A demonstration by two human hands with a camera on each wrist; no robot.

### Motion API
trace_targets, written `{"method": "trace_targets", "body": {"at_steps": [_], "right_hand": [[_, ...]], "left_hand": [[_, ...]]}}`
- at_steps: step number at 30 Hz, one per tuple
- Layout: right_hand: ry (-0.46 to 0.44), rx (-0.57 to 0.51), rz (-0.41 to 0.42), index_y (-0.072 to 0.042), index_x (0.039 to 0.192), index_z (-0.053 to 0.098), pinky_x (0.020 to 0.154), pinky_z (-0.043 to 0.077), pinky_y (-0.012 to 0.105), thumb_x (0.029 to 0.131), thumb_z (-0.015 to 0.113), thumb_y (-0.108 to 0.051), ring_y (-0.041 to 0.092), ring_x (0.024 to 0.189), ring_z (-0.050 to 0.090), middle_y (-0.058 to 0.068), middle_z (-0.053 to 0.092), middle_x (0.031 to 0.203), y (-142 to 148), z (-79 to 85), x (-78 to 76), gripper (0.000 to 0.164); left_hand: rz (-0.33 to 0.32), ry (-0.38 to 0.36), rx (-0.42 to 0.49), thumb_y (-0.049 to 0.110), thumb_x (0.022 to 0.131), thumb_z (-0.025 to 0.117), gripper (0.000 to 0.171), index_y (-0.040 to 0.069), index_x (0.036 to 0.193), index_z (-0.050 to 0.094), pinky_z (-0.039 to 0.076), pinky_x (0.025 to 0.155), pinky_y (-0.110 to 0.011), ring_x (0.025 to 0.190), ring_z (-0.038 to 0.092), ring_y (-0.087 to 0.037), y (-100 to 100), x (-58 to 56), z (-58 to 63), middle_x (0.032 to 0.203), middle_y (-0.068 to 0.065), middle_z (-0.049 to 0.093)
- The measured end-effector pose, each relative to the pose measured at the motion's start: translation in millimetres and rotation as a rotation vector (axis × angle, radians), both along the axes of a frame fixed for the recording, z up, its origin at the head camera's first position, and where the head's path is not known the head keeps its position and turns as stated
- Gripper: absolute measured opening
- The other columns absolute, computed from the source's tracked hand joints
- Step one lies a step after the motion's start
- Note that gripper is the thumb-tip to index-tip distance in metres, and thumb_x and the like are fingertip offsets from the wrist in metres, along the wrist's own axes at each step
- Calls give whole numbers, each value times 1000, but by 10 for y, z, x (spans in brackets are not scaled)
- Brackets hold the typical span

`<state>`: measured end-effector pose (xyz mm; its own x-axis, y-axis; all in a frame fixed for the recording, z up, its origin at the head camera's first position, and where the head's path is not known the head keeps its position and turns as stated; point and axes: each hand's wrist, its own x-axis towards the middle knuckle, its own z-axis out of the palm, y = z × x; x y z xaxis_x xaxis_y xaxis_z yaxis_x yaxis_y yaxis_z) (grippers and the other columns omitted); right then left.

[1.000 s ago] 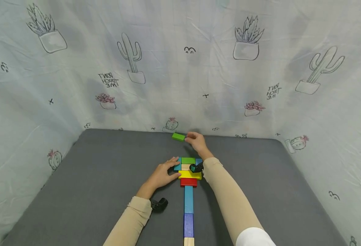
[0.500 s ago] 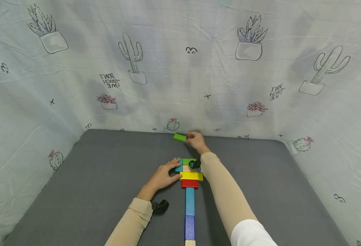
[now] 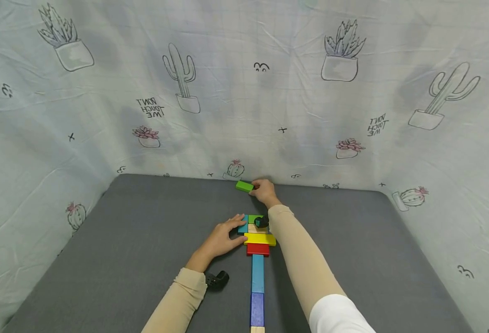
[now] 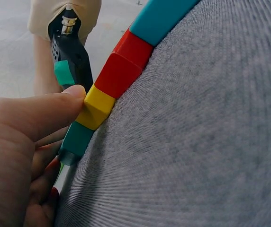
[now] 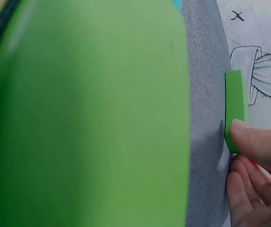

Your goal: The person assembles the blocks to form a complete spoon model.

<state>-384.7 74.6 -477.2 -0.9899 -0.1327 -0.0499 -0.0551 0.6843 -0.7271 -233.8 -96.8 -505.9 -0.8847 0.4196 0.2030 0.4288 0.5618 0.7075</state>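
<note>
At the far edge of the table, my right hand (image 3: 265, 192) pinches the right end of a green block (image 3: 244, 186). The thumb lies on the block's near end in the right wrist view, with the other fingers below it. My left hand (image 3: 221, 238) rests beside a flat figure of coloured blocks. Its straight thumb touches the left end of a yellow block (image 3: 259, 239), and its fingertips lie on a teal block (image 3: 242, 228). Another green block (image 3: 255, 218) and a plain wooden block (image 3: 256, 228) sit behind the yellow one, partly hidden by the right wrist camera.
Toward me run a red block (image 3: 258, 249), a light blue block (image 3: 258, 273), a purple block (image 3: 257, 309) and a wooden block (image 3: 258, 329) cut off by the frame. A printed cloth (image 3: 228, 92) surrounds the grey table (image 3: 144, 249). The left wrist camera (image 3: 216, 280) hangs beside the row.
My right hand has closed in on the far green block, its fingers now at the block's right end. The left hand stays in place; the view has shifted slightly.
</note>
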Motion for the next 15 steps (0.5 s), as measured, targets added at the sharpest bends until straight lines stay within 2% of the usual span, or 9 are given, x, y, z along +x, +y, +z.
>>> {"method": "trace_targets", "body": {"at_steps": [5,10,15], "right_hand": [[21,9,-11,-5,125,62,91,52,38,85,71,-11,28,113,58,14,63,122,-1,11,18,42],[30,-70,-33,-6,123,64,88,53,39,85,70,-10,28,109,60,13,65,119,26,5,39,38],[59,-139,-21,-8,125,63,88,53,38,87,69,-12,26,111,61,12,64,122,67,-3,45,38]], "left_hand": [[-6,18,3,31,89,67,52,6,132,56,32,111,-51,139,36,-27,7,-7,-19,146,-8,45],[-5,10,0,31,88,68,52,6,133,56,31,112,-50,139,34,-26,1,-23,-39,147,-7,44],[-2,5,13,29,88,69,52,6,132,56,31,112,-50,139,34,-26,-15,-34,-41,146,-7,45]]}}
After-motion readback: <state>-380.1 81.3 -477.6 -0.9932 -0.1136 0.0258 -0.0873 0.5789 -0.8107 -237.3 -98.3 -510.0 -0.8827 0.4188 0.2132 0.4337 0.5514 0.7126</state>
